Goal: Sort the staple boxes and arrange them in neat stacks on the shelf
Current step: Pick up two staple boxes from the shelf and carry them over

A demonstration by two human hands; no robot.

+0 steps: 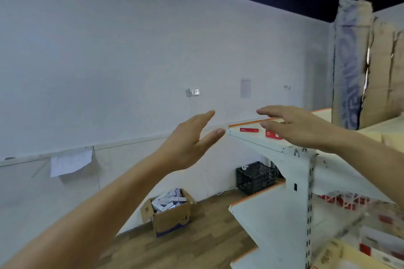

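Both hands are spread flat with straight fingers, grasping nothing. The left hand (pixel 190 140) is just off the corner of the shelf (pixel 255 140), and the right hand (pixel 301 129) is over its top. Beyond the right fingers lie two red staple boxes (pixel 249 130), set apart; the nearer one is half hidden by the thumb. Below the left hand is open room down to a carton (pixel 172 220) and a crate (pixel 255 179). Below the right wrist, more red boxes (pixel 343 202) blur and are cut off at the frame edge.

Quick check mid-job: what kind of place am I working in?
Probably a shop stockroom: white metal retail shelving holding red staple boxes, an open cardboard carton of small boxes on the wooden floor, and a black plastic crate.
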